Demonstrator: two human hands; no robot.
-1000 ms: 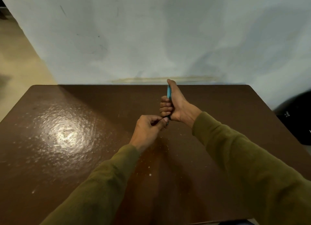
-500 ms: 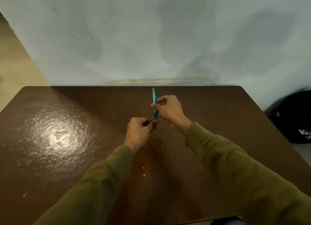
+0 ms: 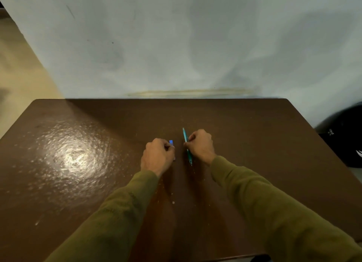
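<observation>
A thin teal pen [image 3: 185, 137] lies nearly lengthwise over the middle of the brown table [image 3: 78, 183], its tip pointing toward me. My right hand [image 3: 200, 145] pinches the pen near its middle with curled fingers. My left hand [image 3: 157, 156] is a short way to the left, fingers curled round a small blue piece [image 3: 171, 142], likely the pen's cap, which sticks out above the knuckles. The two hands are apart, with bare table between them. Both sleeves are olive green.
A pale wall rises right behind the table's far edge. A black bag [image 3: 344, 136] sits on the floor past the table's right edge. Beige floor shows at the far left. A bright glare patch lies on the table's left half.
The hands have separated: the left one has pulled a small blue piece off the pen's near end and moved left. The right hand has lowered the pen toward the table.
</observation>
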